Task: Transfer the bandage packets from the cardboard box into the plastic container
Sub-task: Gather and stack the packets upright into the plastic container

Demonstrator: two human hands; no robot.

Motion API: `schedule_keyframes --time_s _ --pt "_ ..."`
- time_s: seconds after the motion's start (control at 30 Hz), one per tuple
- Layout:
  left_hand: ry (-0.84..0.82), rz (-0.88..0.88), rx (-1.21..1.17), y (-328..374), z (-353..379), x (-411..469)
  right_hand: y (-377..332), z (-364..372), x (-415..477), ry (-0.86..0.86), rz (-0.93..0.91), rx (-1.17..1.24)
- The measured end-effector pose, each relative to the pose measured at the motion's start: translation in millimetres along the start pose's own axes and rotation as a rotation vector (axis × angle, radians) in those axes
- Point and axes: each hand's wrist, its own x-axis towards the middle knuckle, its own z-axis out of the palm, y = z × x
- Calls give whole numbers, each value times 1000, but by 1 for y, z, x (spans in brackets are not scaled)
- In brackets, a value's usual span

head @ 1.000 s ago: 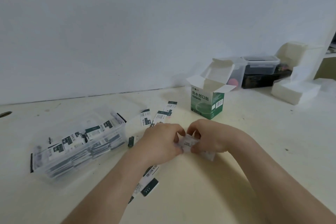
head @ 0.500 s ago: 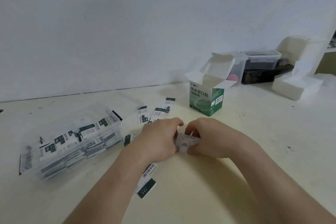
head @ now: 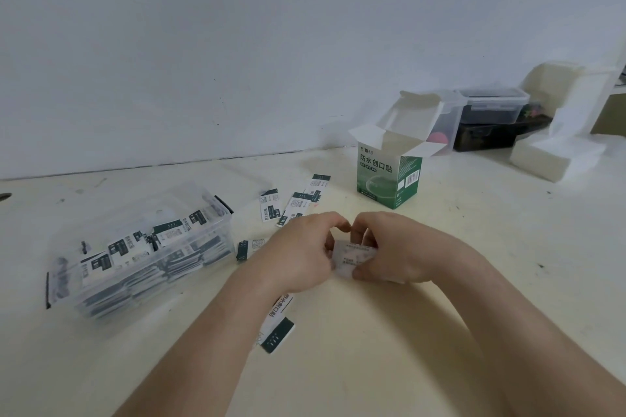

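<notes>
Unmoved: left hand (head: 301, 256), right hand (head: 403, 249) pinch one packet (head: 352, 256) | one box (head: 379, 179)

plastic container (head: 142, 247): on the table (head: 372, 366), left, with bandage packets (head: 169, 230) inside.
cardboard box (head: 389, 176): right of centre, behind both hands.
loose packets (head: 294, 203): on the table between container and box.
held packet (head: 352, 257): centre, between left hand (head: 298, 254) and right hand (head: 396, 247).
lidded tubs (head: 491, 105): behind the box, by the wall.

Left hand (head: 298, 256) curled; right hand (head: 396, 249) too (pinching)
</notes>
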Motion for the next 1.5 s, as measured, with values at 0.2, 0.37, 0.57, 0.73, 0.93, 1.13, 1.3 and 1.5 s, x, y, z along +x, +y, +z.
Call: schedule_keyframes --time_s 0.2,0.37,0.57,0.73,0.93,1.13,1.3,1.5 --pt "96 -70 -30 0 7 6 2 3 2 1 8 39" --pt "144 -88 -169 -1 4 6 3 6 6 42 15 48" --pt "200 -23 -98 0 -27 -11 11 8 11 144 -28 327" --pt "-204 -146 516 -3 -36 -33 5 8 6 159 -42 836" --pt "-21 -147 553 -13 -27 -24 1 11 10 143 69 1074" --pt "131 -68 415 -9 -25 -20 -1 7 9 151 132 1310" --pt "279 -22 337 -7 -27 -18 -4 10 11 117 168 1444" --pt "276 -106 -980 24 -21 -19 -8 18 13 90 39 1272"
